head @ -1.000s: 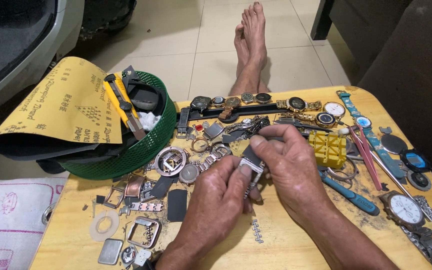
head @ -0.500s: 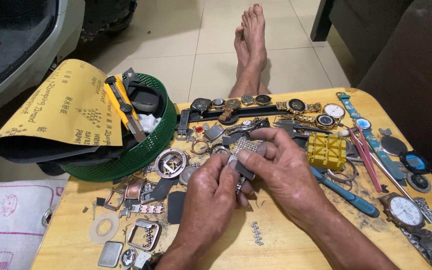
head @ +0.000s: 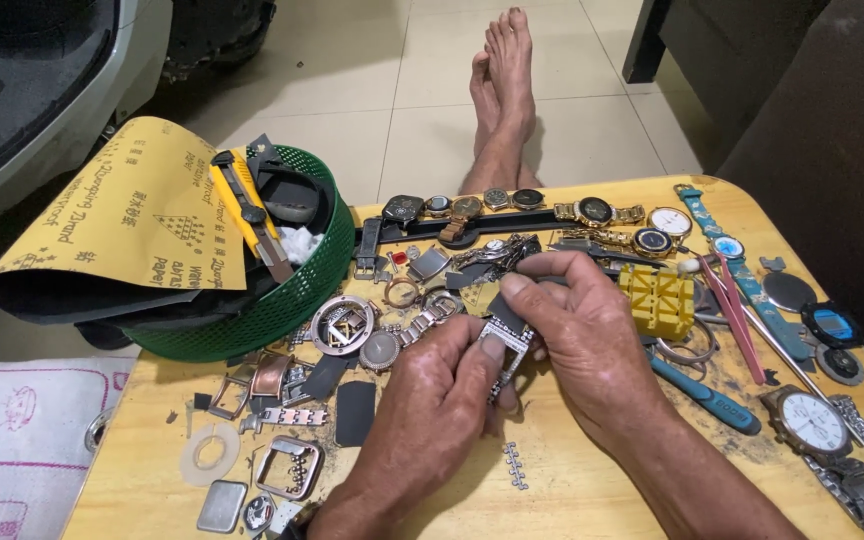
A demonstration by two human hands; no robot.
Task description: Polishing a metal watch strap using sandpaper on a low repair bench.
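Both hands meet over the desk (head: 592, 490), the left hand (head: 432, 400) and right hand (head: 582, 340) each with its grip clamped on a small square metal watch case (head: 507, 338), a yellow block (head: 657, 300) just right of it.

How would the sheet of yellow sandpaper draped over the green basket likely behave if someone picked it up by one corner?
The yellow sandpaper already bends over the green basket, so it would probably flop rather than stay flat. It looks thin, so likely light. Its gritty face should resist slipping.
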